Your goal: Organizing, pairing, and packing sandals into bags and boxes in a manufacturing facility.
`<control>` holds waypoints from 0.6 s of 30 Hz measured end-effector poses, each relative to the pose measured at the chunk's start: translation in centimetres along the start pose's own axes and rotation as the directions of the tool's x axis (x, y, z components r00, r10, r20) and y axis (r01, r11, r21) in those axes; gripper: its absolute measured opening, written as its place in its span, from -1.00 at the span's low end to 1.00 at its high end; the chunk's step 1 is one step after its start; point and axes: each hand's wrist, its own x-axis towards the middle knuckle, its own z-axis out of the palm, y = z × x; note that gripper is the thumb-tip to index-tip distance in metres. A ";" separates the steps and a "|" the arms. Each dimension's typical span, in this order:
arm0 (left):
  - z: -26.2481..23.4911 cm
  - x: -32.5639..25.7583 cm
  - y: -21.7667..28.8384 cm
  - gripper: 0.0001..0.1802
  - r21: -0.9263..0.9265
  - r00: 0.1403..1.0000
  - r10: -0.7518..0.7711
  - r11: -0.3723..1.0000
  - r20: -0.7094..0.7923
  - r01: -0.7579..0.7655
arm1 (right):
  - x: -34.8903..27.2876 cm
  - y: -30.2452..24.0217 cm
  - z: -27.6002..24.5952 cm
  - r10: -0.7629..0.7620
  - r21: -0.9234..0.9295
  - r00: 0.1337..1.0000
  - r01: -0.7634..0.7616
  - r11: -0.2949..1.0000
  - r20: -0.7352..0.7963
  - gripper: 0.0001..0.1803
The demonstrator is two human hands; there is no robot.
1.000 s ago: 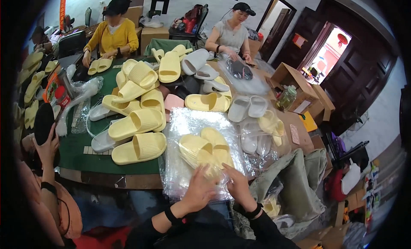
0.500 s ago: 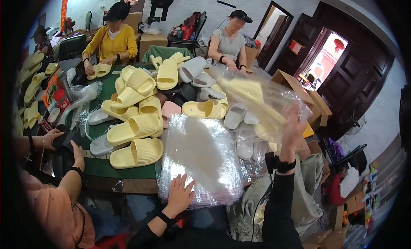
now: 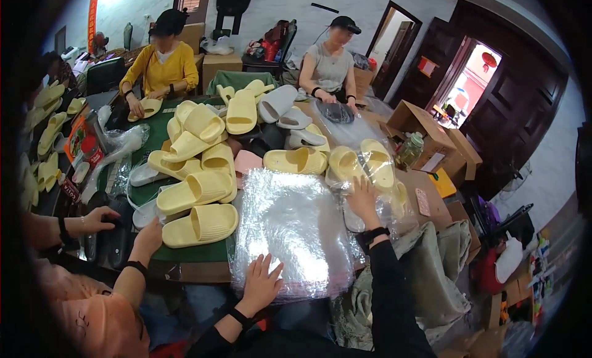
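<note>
head: left hand [image 3: 260,285] spread on bags [image 3: 290,219]; right hand [image 3: 364,204] touching bagged slippers [image 3: 377,166], grip unclear

The pair of yellow slippers [image 3: 377,167] in clear plastic, which lay on the stack of clear bags [image 3: 287,235] one second ago, now lies farther to the right. The right hand [image 3: 362,203], which was lifting this pair, is now lower, at its near end. The left hand [image 3: 261,284] has moved from the slippers onto the stack's near part. At near left, a co-worker's hand [image 3: 148,236] has left the black slippers [image 3: 118,241].
</note>
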 end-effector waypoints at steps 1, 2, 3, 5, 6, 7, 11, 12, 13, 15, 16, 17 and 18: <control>0.0 0.0 0.0 -0.48 -0.011 1.000 0.010 1.000 -0.007 -0.010 | -0.8 -0.7 0.3 0.036 -0.020 0.990 -0.039 0.999 -0.139 -0.28; -0.3 -0.4 -0.2 -0.48 -0.012 1.000 0.005 1.000 -0.014 -0.005 | -1.8 -2.3 0.5 0.055 -0.025 0.961 -0.064 0.998 -0.270 -0.27; -0.5 -0.6 -0.3 -0.48 -0.002 1.000 -0.024 1.000 -0.014 0.024 | -3.1 -3.7 0.6 0.031 -0.018 0.965 -0.036 0.999 -0.259 -0.27; -0.6 -0.6 -0.4 -0.49 -0.012 0.999 -0.016 1.000 -0.029 0.016 | -6.4 -6.5 0.2 -0.191 0.047 0.880 0.234 0.971 -0.435 -0.34; -0.5 -0.6 -0.4 -0.49 -0.022 0.999 -0.006 1.000 -0.031 0.005 | -8.1 -7.8 0.1 -0.262 0.054 0.884 0.306 0.951 -0.387 -0.40; -0.2 -0.7 -0.5 -0.49 -0.008 0.999 -0.035 0.999 -0.028 0.035 | -9.9 -9.1 0.5 -0.333 0.066 0.881 0.374 0.925 -0.336 -0.45; -0.8 -0.1 -0.3 -0.48 -0.076 0.999 -0.034 0.996 0.000 0.034 | -14.2 -12.2 2.2 -0.527 0.326 0.847 0.519 0.790 -0.073 -0.54; -1.2 -0.1 -0.4 -0.48 -0.120 0.999 -0.035 0.992 0.012 0.036 | -14.5 -13.1 2.4 -0.555 0.360 0.831 0.527 0.770 -0.031 -0.54; -1.5 0.0 -0.5 -0.47 -0.169 0.999 -0.024 0.985 0.025 0.028 | -14.8 -13.7 2.5 -0.574 0.390 0.819 0.526 0.756 0.010 -0.54; -2.9 0.8 -0.8 -0.48 -0.249 1.000 -0.012 0.968 0.021 0.017 | -14.1 -13.6 4.7 -0.688 0.342 0.722 0.628 0.699 0.079 -0.58; -3.7 1.3 -1.1 -0.50 -0.261 0.999 -0.037 0.965 -0.020 0.030 | -14.3 -13.7 5.8 -0.666 0.306 0.738 0.613 0.728 0.106 -0.62; -4.6 1.1 -2.1 -0.52 -0.265 0.995 -0.080 0.962 -0.058 0.061 | -14.6 -15.7 3.2 -0.602 0.339 0.782 0.528 0.779 0.164 -0.64; -5.1 1.7 -2.8 -0.50 -0.250 0.989 -0.100 0.966 -0.109 0.070 | -14.8 -15.7 3.2 -0.587 0.318 0.794 0.522 0.792 0.160 -0.62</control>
